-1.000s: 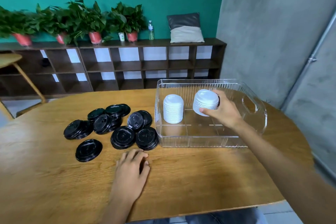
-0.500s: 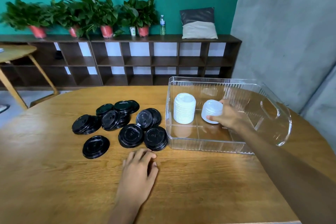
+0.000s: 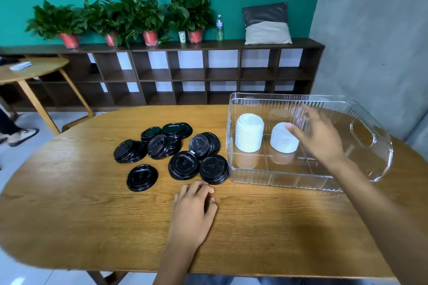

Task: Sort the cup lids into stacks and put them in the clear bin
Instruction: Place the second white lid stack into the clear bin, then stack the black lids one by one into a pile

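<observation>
Where right hand (image 3: 318,137) earlier gripped second white stack (image 3: 283,139), fingers now spread, stack standing in clear bin (image 3: 289,180).

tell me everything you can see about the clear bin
The clear bin is a see-through, plastic-looking rectangular tub with ribbed walls and a cut-out handle at its right end. It sits upright on the wooden table. Two stacks of white lids stand inside on its gridded floor. The right hand reaches into it, fingers spread.
</observation>
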The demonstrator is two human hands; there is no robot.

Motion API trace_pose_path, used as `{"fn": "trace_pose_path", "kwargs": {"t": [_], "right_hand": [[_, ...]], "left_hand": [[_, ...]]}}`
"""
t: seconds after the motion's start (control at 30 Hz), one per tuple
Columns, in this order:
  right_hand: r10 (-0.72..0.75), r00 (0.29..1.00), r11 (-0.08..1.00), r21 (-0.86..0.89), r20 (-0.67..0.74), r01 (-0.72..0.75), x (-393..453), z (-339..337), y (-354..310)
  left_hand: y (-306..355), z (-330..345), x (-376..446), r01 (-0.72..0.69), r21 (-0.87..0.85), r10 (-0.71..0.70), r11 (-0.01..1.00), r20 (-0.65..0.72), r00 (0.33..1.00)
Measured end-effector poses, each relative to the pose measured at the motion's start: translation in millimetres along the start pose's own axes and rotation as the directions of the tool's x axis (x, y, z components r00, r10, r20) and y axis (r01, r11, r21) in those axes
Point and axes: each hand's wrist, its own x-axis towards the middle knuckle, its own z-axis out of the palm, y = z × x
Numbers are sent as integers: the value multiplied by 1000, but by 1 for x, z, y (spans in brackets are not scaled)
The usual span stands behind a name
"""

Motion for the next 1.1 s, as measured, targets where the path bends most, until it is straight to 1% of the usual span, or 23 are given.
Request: {"fn": "trace_pose_path", "kwargs": {"t": [0.03, 0.07, 0.1, 0.13, 0.17, 0.23, 0.3, 0.33, 0.4, 0.47, 0.57, 0.8, 0.97, 1.1], "right_hand": [[-68, 990, 993, 85, -127, 79, -16, -8, -6], [-128, 966, 973, 159, -224, 166, -35, -12, -12], [-180, 945, 950, 199, -273, 239, -57, -14, -15], [-226, 934, 934, 213, -276, 288, -81, -11, -17], [-264, 935, 926, 209, -236, 314, -104, -4, -18], [-308, 948, 938, 136, -86, 317, -142, 17, -15], [-287, 955, 958, 48, 74, 284, -164, 36, -12], [-290, 949, 957, 27, 125, 289, -169, 42, -10], [-324, 930, 945, 24, 173, 325, -172, 49, -8], [-327, 925, 945, 42, 193, 326, -171, 50, -6], [-317, 926, 948, 40, 204, 316, -171, 51, -5], [-298, 932, 955, 81, 208, 287, -171, 52, 0], [-288, 935, 957, 82, 206, 277, -169, 53, 1], [-296, 933, 955, 88, 203, 284, -171, 52, 1]], "left_hand": [[0, -1, 0, 1, -5, -1, 1000, -4, 1000], [1, -1, 0, 2, -6, -2, 1000, -7, 1000], [1, -1, -1, 5, -5, -5, 1000, -9, 1000], [1, -2, -1, 8, -8, -8, 1000, -14, 1000], [2, -3, -2, 13, -15, -13, 1000, -26, 1000], [2, -4, -4, 28, -21, -29, 999, -53, 998], [2, -3, -5, 38, -13, -39, 999, -56, 998], [3, -3, -4, 38, -19, -39, 999, -57, 998], [2, -2, -2, 56, -61, -59, 997, -50, 997], [0, -2, 3, 69, -97, -74, 993, -46, 996], [2, 1, 19, 93, -84, -95, 992, -17, 995], [10, 10, 50, 105, -73, -105, 992, -1, 994], [5, 10, 49, 145, -250, -156, 957, -23, 987], [7, 7, 42, 169, -286, -184, 943, -28, 983]]}}
